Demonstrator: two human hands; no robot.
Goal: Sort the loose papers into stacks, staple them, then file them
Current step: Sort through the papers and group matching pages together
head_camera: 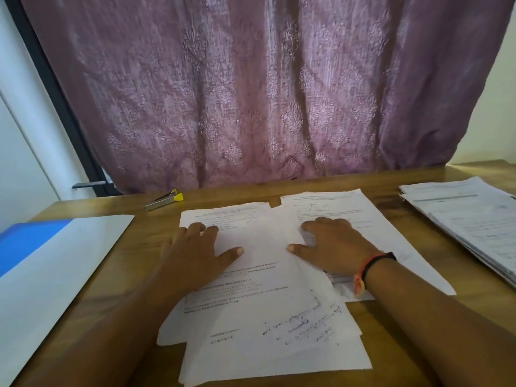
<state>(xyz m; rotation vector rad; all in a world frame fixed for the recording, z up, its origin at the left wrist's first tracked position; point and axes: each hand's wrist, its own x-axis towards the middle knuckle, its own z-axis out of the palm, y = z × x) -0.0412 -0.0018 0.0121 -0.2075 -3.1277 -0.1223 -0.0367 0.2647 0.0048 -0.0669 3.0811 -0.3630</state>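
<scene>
- My left hand (199,251) lies flat, fingers spread, on the loose papers (259,325) fanned across the middle of the table (388,210).
- My right hand (335,247) presses flat on the overlapping sheets just beside it (neither hand grips anything).
- To sort well, I'd pin one sheet with the left and slide its neighbour apart with the right, gently, so nothing creases.
- A stack (469,219) sits at the right edge, the stapler (164,201) at the far left and the folder (55,261) by my left arm.

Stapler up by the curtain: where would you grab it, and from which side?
Probably across the silver body of the stapler, mid-length, pinching its long sides from above. It lies flat and slanted, yellow end rightward; the left hand is nearer.
</scene>
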